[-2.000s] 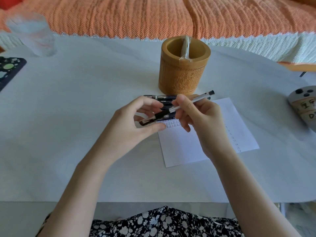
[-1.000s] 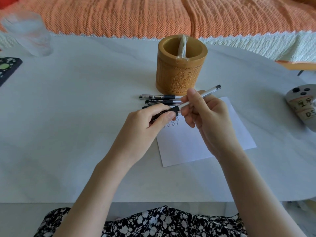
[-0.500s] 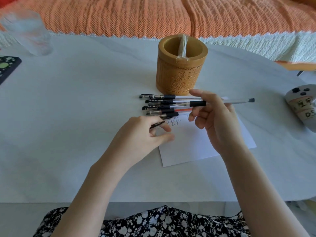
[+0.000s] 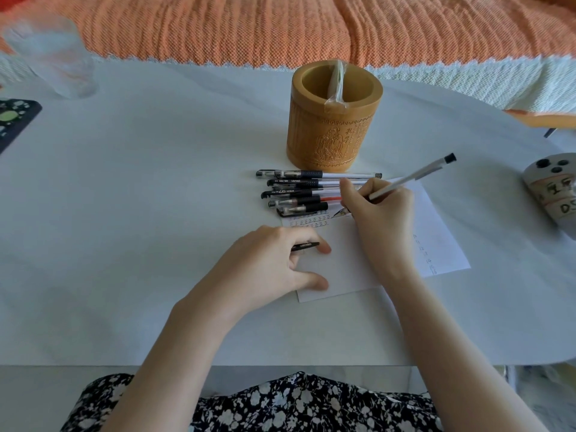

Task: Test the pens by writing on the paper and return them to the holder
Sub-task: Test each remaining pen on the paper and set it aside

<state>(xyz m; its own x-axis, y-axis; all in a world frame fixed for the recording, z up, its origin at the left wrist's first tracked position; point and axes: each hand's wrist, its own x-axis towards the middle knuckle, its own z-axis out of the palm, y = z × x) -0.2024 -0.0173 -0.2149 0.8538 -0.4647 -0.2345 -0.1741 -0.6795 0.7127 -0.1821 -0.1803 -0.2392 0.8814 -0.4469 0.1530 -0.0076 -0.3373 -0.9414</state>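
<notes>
My right hand (image 4: 378, 213) grips an uncapped white pen (image 4: 414, 177), its tip touching the white paper (image 4: 436, 232) just right of two rows of small written marks. My left hand (image 4: 268, 263) rests on the paper's left edge and holds the black pen cap (image 4: 307, 246) between its fingers. Several capped pens (image 4: 299, 191) lie side by side between the paper and the carved bamboo holder (image 4: 330, 135). A clear wrapped item stands inside the holder.
A glass (image 4: 53, 57) stands at the far left, with a dark patterned object (image 4: 12, 116) below it. A grey object with labels (image 4: 554, 188) sits at the right edge. Orange fabric (image 4: 280, 26) lies behind the white table (image 4: 124, 213).
My left hand pulled the cap off the pen and lowered to the paper with it. My right hand turned the pen and brought its tip down onto the paper.
</notes>
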